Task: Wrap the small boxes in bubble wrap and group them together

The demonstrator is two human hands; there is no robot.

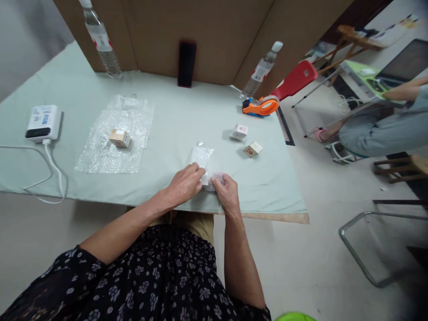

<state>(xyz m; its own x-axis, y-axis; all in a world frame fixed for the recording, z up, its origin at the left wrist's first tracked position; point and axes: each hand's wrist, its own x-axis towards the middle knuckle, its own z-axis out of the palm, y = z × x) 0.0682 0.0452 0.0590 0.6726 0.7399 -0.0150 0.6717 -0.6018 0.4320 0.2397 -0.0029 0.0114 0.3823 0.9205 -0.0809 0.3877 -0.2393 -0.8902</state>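
Observation:
Near the table's front edge, my left hand bends over a small piece of bubble wrap, its fingers closed on the left side of it. My right hand pinches the rolled right end of the same wrap between thumb and fingers. Whether anything lies inside the roll cannot be made out. To the right stand two small boxes, one white box and one cream box. On the left, a larger bubble wrap sheet lies flat with a small brown box on top.
An orange tape dispenser sits at the right edge beside a red paddle-shaped object. Two water bottles and a phone stand against a cardboard screen. A white device with a cable is at left. Another person sits at right.

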